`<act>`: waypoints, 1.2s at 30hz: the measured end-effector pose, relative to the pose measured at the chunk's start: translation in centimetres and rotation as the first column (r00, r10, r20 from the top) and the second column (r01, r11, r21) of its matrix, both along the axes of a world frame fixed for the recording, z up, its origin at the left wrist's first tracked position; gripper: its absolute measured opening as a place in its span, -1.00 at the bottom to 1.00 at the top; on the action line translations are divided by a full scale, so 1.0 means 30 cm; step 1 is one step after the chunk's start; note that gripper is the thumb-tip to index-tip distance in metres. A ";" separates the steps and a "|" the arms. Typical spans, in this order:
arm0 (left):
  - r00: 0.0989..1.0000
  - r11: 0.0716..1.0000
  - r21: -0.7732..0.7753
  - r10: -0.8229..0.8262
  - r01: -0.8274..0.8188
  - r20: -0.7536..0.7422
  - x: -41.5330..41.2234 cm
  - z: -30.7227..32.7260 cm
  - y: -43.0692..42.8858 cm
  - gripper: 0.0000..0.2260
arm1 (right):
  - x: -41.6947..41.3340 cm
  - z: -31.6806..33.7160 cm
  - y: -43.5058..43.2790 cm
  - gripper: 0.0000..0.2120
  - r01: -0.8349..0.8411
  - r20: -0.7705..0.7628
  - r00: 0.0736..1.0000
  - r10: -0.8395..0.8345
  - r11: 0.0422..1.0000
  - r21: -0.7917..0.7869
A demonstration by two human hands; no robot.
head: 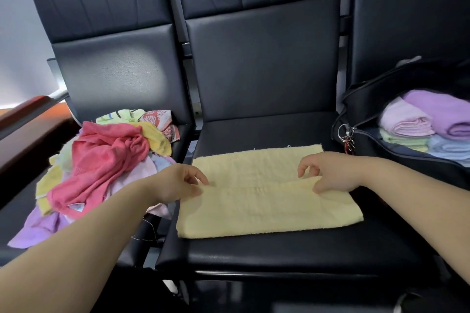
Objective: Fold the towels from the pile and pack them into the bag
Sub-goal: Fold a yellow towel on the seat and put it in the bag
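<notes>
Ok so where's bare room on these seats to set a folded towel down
Free: the middle seat in front of the yellow towel, and the strip behind it toward the backrest. Crowded: the left seat under the towel pile, and the right seat filled by the bag.

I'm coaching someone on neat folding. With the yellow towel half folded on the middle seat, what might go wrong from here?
1. Both hands, left hand and right hand, pinch the yellow towel only at the fold's edge, so the layers may land skewed.
2. The loose pile spills toward the towel and could snag it.
3. The bag already looks full.
</notes>
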State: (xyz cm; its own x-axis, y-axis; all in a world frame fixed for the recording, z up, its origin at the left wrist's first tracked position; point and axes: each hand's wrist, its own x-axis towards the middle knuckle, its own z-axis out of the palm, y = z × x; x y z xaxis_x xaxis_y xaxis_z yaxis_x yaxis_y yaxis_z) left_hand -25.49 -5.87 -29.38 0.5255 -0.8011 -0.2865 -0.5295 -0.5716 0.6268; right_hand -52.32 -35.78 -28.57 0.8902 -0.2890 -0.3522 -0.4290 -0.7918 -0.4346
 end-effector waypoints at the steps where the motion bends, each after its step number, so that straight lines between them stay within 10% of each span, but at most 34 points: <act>1: 1.000 1.000 -0.014 0.012 -0.012 -0.005 -0.001 0.005 0.007 -0.83 | -0.001 0.003 -0.004 -0.69 0.016 0.045 0.999 -0.016 1.000 0.015; 18: 0.888 0.791 -0.507 0.449 -0.343 0.100 0.030 0.056 -0.143 -0.81 | 0.114 0.003 -0.091 -0.88 0.499 0.586 0.641 -0.495 0.849 0.171; 24: 0.843 0.937 -0.291 0.309 -0.192 0.440 0.003 -0.023 -0.227 -0.73 | 0.150 -0.083 -0.112 -0.67 0.466 0.444 0.804 -0.395 0.883 -0.059; 31: 0.942 0.971 0.053 -0.237 0.232 0.239 -0.223 -0.055 -0.254 -0.68 | 0.116 -0.112 -0.069 -0.74 0.078 0.120 0.991 -0.051 0.971 -0.227; 36: 0.917 0.953 0.240 -0.254 0.184 0.307 -0.227 -0.055 -0.284 -0.59 | 0.065 -0.060 -0.010 -0.69 -0.022 -0.003 1.000 0.022 0.919 -0.394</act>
State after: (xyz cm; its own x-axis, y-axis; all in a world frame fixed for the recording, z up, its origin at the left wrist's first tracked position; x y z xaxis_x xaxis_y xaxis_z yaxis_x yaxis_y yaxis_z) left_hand -32.30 -14.39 -31.03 0.4362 -0.8504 -0.2943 -0.8125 -0.5127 0.2774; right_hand -50.38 -36.09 -30.36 0.8985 -0.3842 -0.2125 -0.4090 -0.9084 -0.0867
